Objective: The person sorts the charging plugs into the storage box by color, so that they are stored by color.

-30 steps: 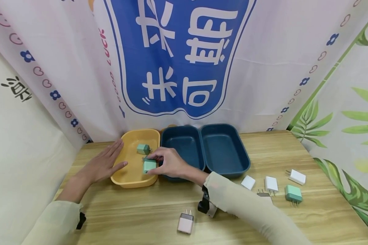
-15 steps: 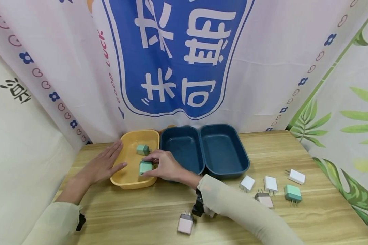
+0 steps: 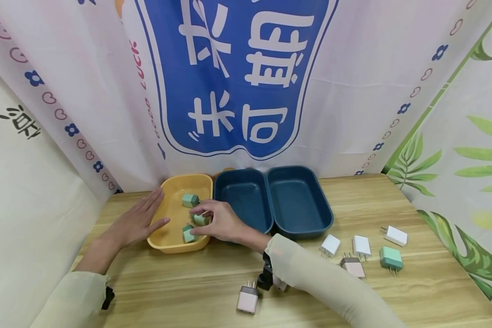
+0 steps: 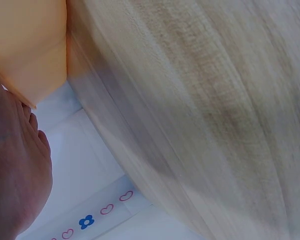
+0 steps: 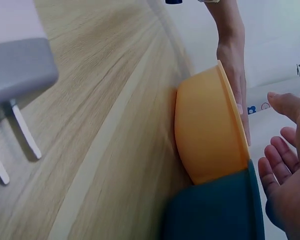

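Observation:
Three green charger plugs, a far one (image 3: pixel 190 200), a middle one (image 3: pixel 201 220) and a near one (image 3: pixel 188 233), lie in the yellow bin (image 3: pixel 168 249). Over the bin's right side is my right hand (image 3: pixel 223 221), thumb and forefinger spread apart above the plugs. In the right wrist view my right hand (image 5: pixel 292 165) holds nothing, its thumb well away from the loosely bent fingers. My left hand (image 3: pixel 137 221) rests straight-fingered on the bin's left rim; in the left wrist view that hand (image 4: pixel 17 160) lies along the bin's wall (image 4: pixel 35 45).
Two dark blue bins, a middle one (image 3: pixel 246 175) and a right one (image 3: pixel 301 172), adjoin the yellow bin. Right of them lie several white plugs (image 3: pixel 361 246), a green one (image 3: pixel 391 258) and a pink one (image 3: pixel 353 267). Another pink plug (image 3: pixel 248 299) sits nearer; one is partly behind my right wrist.
My right hand has moved slightly left, then spread its fingers and let go of the green charger plug, which now lies low in the yellow bin. My left hand has stayed on the rim.

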Available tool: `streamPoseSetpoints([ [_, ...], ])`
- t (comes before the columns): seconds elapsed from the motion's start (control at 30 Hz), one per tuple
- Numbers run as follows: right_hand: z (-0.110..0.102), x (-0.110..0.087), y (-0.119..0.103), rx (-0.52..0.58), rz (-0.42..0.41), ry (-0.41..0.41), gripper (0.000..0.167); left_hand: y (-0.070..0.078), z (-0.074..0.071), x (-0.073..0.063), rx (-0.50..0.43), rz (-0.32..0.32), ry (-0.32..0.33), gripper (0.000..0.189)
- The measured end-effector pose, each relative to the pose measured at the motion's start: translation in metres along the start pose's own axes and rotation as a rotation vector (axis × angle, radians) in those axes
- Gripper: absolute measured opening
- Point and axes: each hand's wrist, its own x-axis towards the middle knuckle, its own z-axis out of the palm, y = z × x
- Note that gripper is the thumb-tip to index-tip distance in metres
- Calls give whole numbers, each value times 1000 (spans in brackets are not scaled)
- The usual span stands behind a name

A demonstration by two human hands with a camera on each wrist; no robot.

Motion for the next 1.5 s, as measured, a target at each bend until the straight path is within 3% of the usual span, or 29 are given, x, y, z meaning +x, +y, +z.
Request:
streamPoseSetpoints([
  [0.63, -24, -19, -9, 36, -25, -10, 47, -1, -1, 1, 3, 11, 4, 90],
  [1.13, -51, -42, -20, 11, -75, -89, 48, -2, 0, 1, 0, 13, 6, 90],
  [1.5, -71, -60, -21, -13, -65, -143, 48, -3, 1, 0, -2, 6, 2, 91],
])
